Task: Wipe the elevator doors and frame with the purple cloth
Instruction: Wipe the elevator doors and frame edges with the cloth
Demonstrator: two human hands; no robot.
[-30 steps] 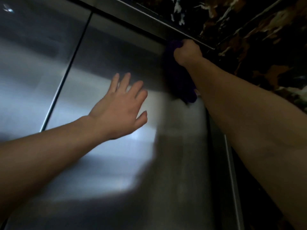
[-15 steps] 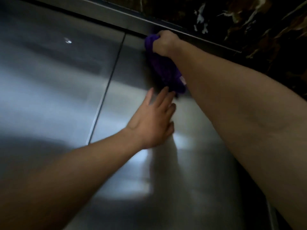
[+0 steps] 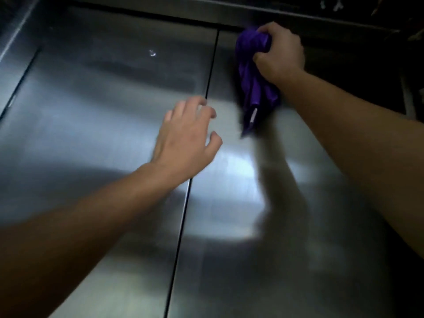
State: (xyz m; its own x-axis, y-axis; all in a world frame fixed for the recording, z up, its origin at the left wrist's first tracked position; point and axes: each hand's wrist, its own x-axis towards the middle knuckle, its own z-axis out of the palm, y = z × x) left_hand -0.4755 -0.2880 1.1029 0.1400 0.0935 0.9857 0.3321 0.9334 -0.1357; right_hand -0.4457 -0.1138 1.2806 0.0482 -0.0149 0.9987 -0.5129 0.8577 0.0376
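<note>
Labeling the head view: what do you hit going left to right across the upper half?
Left door panel → centre seam between the doors → purple cloth → right hand gripping it → dark frame edge.

Right hand (image 3: 278,50) grips purple cloth (image 3: 254,74) on right door (image 3: 298,203) top.

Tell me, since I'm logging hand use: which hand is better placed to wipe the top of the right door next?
Right. The right hand already grips the purple cloth against the right door, just below the frame. The left hand is open and empty, near the door seam.
</note>
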